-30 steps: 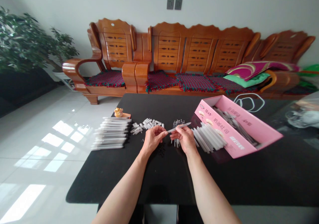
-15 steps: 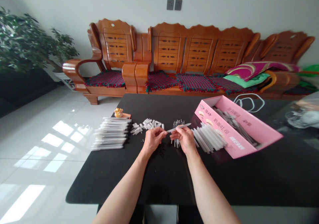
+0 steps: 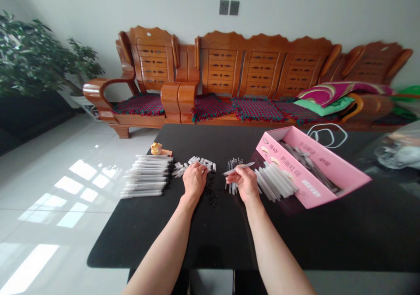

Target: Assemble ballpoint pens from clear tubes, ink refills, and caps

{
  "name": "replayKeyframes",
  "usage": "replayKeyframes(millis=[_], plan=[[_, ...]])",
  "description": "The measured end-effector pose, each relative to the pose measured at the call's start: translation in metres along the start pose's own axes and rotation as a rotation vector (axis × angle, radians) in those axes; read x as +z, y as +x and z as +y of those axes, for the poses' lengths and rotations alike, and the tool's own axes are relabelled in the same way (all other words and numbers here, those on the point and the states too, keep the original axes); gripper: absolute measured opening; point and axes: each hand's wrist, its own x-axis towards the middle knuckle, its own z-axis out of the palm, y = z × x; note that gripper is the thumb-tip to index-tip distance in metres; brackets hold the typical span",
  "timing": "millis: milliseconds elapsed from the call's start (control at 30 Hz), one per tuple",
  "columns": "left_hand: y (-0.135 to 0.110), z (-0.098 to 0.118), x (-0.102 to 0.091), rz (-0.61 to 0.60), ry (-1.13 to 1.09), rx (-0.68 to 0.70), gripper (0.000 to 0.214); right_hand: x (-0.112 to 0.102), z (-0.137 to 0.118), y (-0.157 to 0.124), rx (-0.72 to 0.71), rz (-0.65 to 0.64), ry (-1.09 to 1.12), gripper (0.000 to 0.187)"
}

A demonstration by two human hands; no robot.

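In my right hand (image 3: 246,184) a clear pen barrel (image 3: 238,168) is pinched, its pointed end up to the right. My left hand (image 3: 194,179) reaches into the pile of white pen caps (image 3: 193,161), its fingers curled down over them; what they grip is hidden. Small black plugs (image 3: 211,195) lie scattered between my hands. Behind my right hand stand out dark-tipped refills (image 3: 233,164), partly covered. To the right, empty barrels (image 3: 275,181) lie in a stack. Pens with black ends (image 3: 146,175) lie in a row on the left.
A pink box (image 3: 308,185) with more grey pieces in it stands to the right on the black table (image 3: 157,238). A small yellow figurine (image 3: 156,148) sits at the back left. A white cable (image 3: 337,133) and a plastic bag (image 3: 398,148) lie at the far right.
My left hand has let go of the pen barrel and moved left to the white caps. My right hand keeps hold of the barrel, almost in place. More black plugs are now uncovered.
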Motion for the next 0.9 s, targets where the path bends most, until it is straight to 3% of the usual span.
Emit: replayKeyframes(millis=[333,633,767,900], plan=[[-0.001,0.008,0.001,-0.079,0.044,0.055,0.003,-0.001,0.001,-0.001,0.011,-0.037,-0.013,0.022],[-0.005,0.011,-0.004,-0.138,0.018,0.082,0.017,-0.002,0.002,-0.001,0.018,-0.042,-0.007,0.019],[-0.006,0.012,-0.006,-0.067,-0.119,0.021,0.013,-0.002,0.001,-0.002,0.012,-0.075,-0.002,0.016],[-0.003,0.009,-0.005,-0.004,-0.44,-0.058,0.011,-0.001,0.0,-0.004,0.001,-0.114,-0.048,0.013]])
